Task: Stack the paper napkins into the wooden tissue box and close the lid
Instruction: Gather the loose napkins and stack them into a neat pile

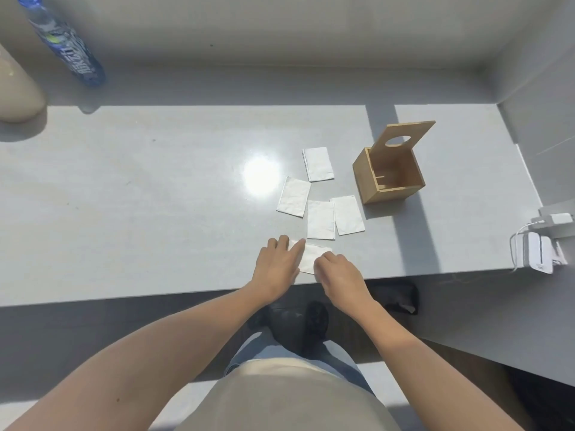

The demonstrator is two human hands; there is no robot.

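Observation:
A wooden tissue box [393, 194] stands on the grey table at the right, its inside bare. Its lid [413, 132], with an oval hole, is tilted up and back. Several white folded napkins lie flat to the box's left: one at the far side [318, 164], one to the left [294, 196], and two side by side [320, 219] [348, 215]. Another napkin [312, 255] lies near the table's front edge between my hands. My left hand [278, 265] rests flat with its fingertips on that napkin's left part. My right hand [339, 272] curls its fingers onto the napkin's near right edge.
A plastic water bottle [67, 45] stands at the far left beside a beige rounded object [18, 88]. White chargers with cables [538, 250] sit at the table's right edge. A wall runs along the far and right sides. A dark bag [395, 293] lies below the table's front edge.

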